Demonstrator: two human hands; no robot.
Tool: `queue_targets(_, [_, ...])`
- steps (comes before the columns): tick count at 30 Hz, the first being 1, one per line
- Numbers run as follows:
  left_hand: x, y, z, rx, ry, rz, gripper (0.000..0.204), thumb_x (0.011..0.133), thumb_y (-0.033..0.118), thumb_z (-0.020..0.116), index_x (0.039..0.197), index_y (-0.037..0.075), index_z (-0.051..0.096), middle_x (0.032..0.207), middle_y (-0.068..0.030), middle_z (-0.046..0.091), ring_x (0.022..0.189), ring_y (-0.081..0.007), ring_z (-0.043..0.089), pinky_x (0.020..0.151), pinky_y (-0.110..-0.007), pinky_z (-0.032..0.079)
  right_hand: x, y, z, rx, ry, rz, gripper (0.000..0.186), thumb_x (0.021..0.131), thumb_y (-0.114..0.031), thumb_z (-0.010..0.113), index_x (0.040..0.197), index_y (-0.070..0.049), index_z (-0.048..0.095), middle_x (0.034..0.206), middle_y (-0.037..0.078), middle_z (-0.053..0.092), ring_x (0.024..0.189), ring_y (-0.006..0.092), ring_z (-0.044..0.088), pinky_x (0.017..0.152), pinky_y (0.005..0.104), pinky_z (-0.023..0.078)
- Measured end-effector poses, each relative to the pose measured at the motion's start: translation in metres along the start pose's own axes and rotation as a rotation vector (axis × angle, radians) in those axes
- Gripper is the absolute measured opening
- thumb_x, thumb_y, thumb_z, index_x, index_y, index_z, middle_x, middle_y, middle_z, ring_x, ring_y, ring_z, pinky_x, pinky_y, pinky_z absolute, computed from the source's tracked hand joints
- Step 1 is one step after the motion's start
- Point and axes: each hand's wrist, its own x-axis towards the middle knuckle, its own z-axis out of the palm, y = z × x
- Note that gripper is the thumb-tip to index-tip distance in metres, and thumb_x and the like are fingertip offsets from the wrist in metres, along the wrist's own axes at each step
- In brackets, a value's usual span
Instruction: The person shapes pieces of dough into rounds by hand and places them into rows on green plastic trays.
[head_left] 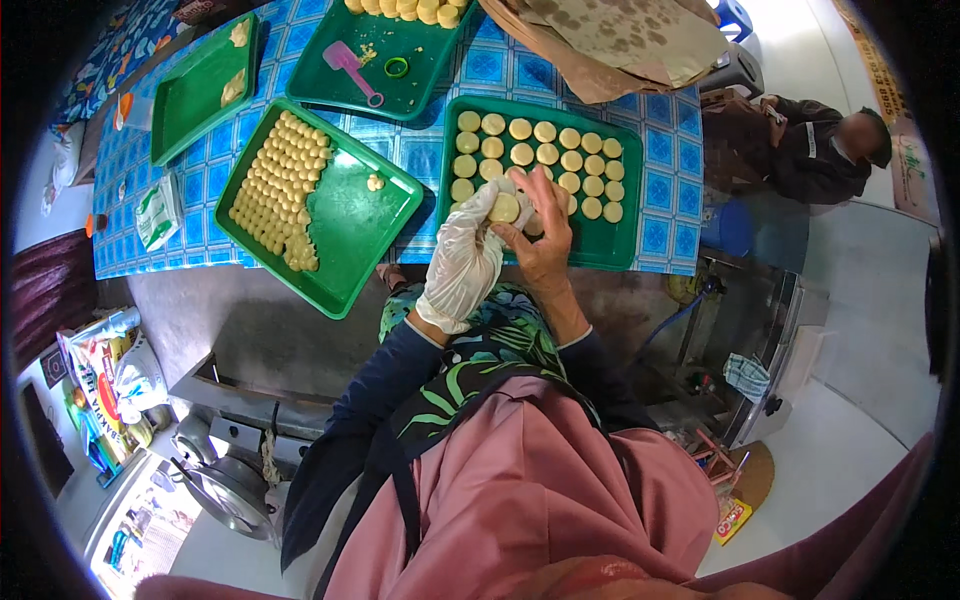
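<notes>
My left hand [462,262], in a thin white glove, is closed around a pale yellow dough round [504,208] above the near edge of a green tray [625,245]. My bare right hand [545,240] curls in from the other side, thumb and fingers at the edge of the same round. Rows of similar flat dough rounds [545,131] lie in that tray, some hidden behind my hands. To the left, a tilted green tray [375,225] holds tight rows of small dough balls [283,165], with a small clump [375,183] off to their right.
Farther back, a green tray [310,85] carries a pink scraper [350,68], a green ring cutter [396,67] and yellow pieces. Another green tray [190,110] stands far left, near a white packet [158,215]. Brown paper [610,45] covers the back right. A person [825,150] sits at right.
</notes>
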Motion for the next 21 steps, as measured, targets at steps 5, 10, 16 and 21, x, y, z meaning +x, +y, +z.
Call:
queue_targets(5, [0.004, 0.004, 0.023, -0.188, 0.048, -0.071, 0.049, 0.099, -0.012, 0.052, 0.147, -0.005, 0.047, 0.141, -0.0177, 0.058, 0.132, -0.0267, 0.058, 0.108, -0.036, 0.05, -0.02, -0.004, 0.007, -0.156, 0.191, 0.047, 0.069, 0.086, -0.007, 0.078, 0.149, 0.003, 0.05, 0.129, 0.016, 0.07, 0.128, 0.0322, 0.054, 0.106, 0.0422, 0.046])
queue_targets(10, [0.016, 0.003, 0.026, -0.933, 0.193, -0.495, 0.034, 0.107, 0.025, 0.06, 0.132, 0.003, 0.066, 0.118, -0.0024, 0.071, 0.102, -0.0094, 0.066, 0.077, -0.024, 0.052, -0.019, -0.012, 0.009, 0.236, 0.311, 0.585, 0.055, 0.092, -0.007, 0.076, 0.142, 0.006, 0.057, 0.116, 0.015, 0.075, 0.102, 0.0225, 0.07, 0.087, 0.034, 0.056])
queue_targets(16, [0.021, 0.016, 0.008, -0.763, 0.237, -0.452, 0.034, 0.108, 0.026, 0.058, 0.133, 0.004, 0.065, 0.133, -0.0073, 0.068, 0.115, -0.0161, 0.066, 0.092, -0.029, 0.053, -0.028, 0.033, -0.039, 0.638, 0.541, 0.693, 0.038, 0.087, 0.008, 0.073, 0.124, 0.01, 0.066, 0.111, 0.015, 0.075, 0.095, 0.0195, 0.073, 0.071, 0.0311, 0.06])
queue_targets(21, [0.029, 0.016, -0.076, -0.71, 0.321, -0.27, 0.036, 0.109, 0.034, 0.055, 0.127, 0.005, 0.067, 0.136, -0.0144, 0.066, 0.134, -0.0246, 0.058, 0.113, -0.037, 0.045, -0.055, 0.082, -0.076, 0.27, 0.358, 0.724, 0.033, 0.085, 0.005, 0.076, 0.117, 0.005, 0.072, 0.11, 0.013, 0.075, 0.093, 0.0191, 0.073, 0.076, 0.0304, 0.059])
